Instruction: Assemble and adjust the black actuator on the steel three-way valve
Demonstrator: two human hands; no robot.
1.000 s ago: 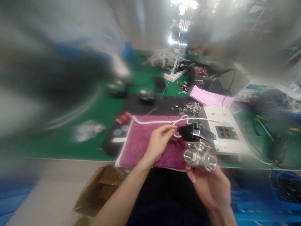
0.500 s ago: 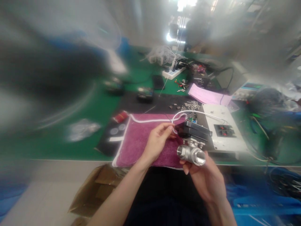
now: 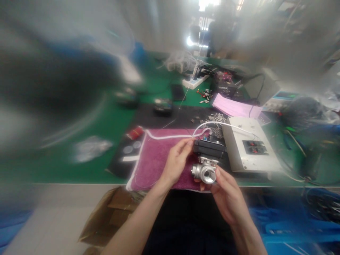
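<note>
My right hand [image 3: 227, 191] grips a motorized ball valve by its steel body [image 3: 205, 173]. Its black actuator housing [image 3: 209, 148] sits on top, and the valve's threaded round port faces me. At the housing's left side, my left hand [image 3: 179, 159] has thumb and fingers pinched on a white cable [image 3: 209, 124] that arcs over to a white panel box [image 3: 249, 145]. Whether these fingertips also press on the housing is hard to see. Under both hands lies a purple towel [image 3: 156, 152] with a white edge.
Small metal pins [image 3: 217, 118] and other parts lie behind the valve on a black mat [image 3: 183, 115]. Farther back are a pink sheet [image 3: 236, 106] and a power strip [image 3: 195, 82]. A red roll [image 3: 135, 132] sits left of the towel. A cardboard box [image 3: 111, 212] stands below the table edge.
The valve has moved left and turned, so its port faces me more directly. My right hand shifted left with it, its thumb now against the steel body. My left hand stays nearly in place.
</note>
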